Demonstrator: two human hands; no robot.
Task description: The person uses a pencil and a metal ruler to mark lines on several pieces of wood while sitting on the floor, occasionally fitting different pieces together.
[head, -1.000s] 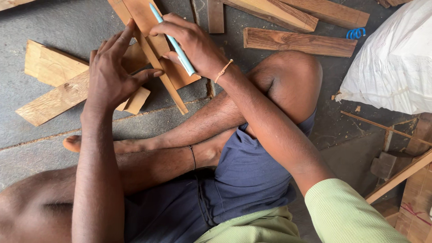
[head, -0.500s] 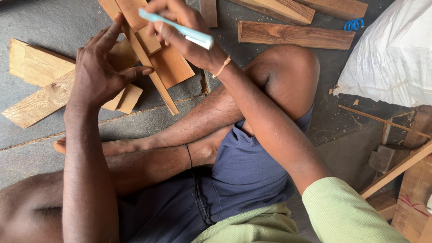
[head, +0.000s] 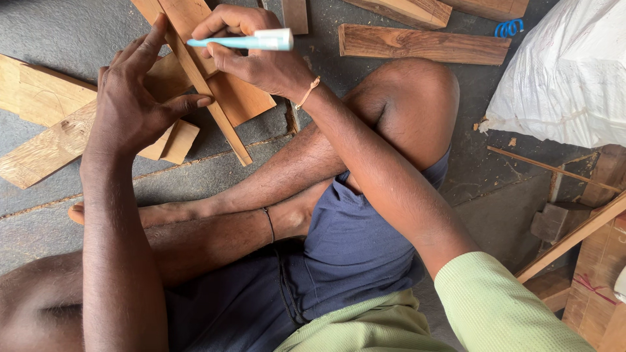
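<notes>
Hands work at the far left of the scene, over a pile of wooden offcuts on the grey floor (head: 78, 29). The right hand (head: 251, 55) is curled around a light blue marker pen (head: 238, 42), pinching it between thumb and fingers so that it lies nearly level, white cap end pointing right. Just beneath it a thin wooden strip (head: 212, 98) runs diagonally across a reddish flat board (head: 241, 98). The left hand (head: 134, 107) is spread open and grips nothing; its fingertips press against the strip's left edge and its thumb points right toward the board. Paler planks (head: 39, 146) lie under and left of that hand. Farther right, a dark wood piece (head: 424, 44) lies near a white sack (head: 567, 78).
</notes>
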